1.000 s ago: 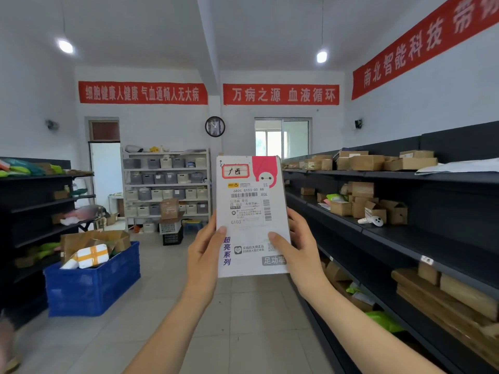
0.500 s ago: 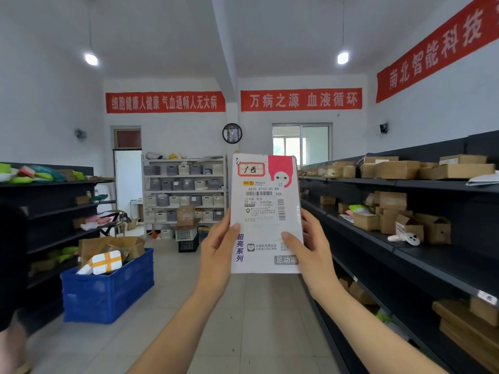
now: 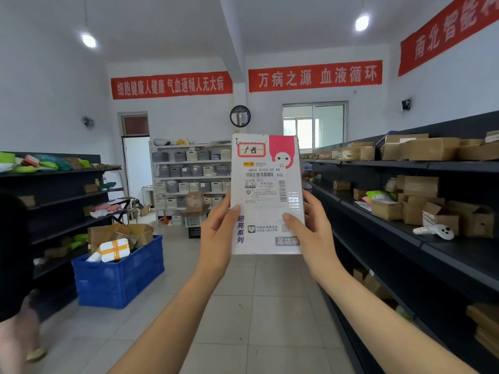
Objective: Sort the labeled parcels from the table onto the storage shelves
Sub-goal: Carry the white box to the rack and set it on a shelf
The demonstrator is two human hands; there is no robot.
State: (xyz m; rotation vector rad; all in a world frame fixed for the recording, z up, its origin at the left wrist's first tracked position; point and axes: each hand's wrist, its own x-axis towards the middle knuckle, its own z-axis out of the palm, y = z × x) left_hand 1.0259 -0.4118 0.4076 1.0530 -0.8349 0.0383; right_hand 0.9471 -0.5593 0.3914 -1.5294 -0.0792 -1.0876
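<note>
A white parcel (image 3: pixel 266 195) is being held upright at arm's length in the aisle, label side facing the camera. The left hand (image 3: pixel 217 236) is gripping its lower left edge, thumb lying across the front; the right hand (image 3: pixel 314 233) is clasping the lower right edge likewise — both are closed firmly around the parcel. A red-bordered handwritten tag is showing at the parcel's top left corner, with a barcode label below it. Dark storage shelves (image 3: pixel 421 238) are running along the right side, carrying cardboard boxes (image 3: pixel 429 148). A blue crate (image 3: pixel 121 276) of packages is standing on the floor at left — well apart from the parcel.
</note>
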